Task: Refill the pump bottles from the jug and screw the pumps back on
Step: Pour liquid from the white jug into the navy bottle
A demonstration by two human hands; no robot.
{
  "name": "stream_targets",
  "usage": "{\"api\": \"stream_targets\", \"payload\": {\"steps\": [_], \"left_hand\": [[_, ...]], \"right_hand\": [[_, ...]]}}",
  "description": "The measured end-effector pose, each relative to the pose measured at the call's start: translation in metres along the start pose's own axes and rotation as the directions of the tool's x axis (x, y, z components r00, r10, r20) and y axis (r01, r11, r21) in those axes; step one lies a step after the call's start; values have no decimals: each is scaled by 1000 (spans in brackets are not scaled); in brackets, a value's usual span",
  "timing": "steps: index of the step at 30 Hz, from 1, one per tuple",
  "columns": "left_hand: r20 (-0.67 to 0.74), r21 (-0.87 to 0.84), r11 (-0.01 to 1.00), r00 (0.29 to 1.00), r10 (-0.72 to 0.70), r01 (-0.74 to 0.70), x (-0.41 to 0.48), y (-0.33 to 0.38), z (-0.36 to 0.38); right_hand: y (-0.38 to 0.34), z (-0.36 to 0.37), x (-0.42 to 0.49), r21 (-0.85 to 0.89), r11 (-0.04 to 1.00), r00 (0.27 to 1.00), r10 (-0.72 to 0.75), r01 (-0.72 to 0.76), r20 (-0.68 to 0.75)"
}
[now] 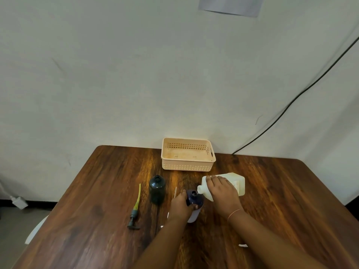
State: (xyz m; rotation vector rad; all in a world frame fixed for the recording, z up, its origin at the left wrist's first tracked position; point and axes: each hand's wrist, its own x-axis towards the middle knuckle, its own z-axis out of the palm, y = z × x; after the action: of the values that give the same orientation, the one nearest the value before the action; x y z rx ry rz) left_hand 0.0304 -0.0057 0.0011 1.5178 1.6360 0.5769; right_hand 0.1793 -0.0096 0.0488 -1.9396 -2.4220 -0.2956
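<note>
Pouring now: right hand [223, 193] wraps the white jug [233, 183], spout tipped onto the dark bottle [194, 199] clamped in the left hand [180, 206]. Jug's probably heavy and sloshy, so grip mid-body; smooth bottle likely slippery.

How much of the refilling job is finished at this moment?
Done: both pumps are off; one pump lies on the table. In hand: the right hand tips the jug into the bottle held by the left hand. Left: the dark bottle stands open, and both pumps need screwing on.
</note>
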Motion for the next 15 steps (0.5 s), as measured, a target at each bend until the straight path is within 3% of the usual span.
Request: {"api": "stream_targets", "payload": {"steps": [15], "left_hand": [[-3, -37, 999, 1000, 7, -7, 1, -3, 2]], "right_hand": [[0, 0, 1, -25, 1000, 1000, -4, 4, -2]]}}
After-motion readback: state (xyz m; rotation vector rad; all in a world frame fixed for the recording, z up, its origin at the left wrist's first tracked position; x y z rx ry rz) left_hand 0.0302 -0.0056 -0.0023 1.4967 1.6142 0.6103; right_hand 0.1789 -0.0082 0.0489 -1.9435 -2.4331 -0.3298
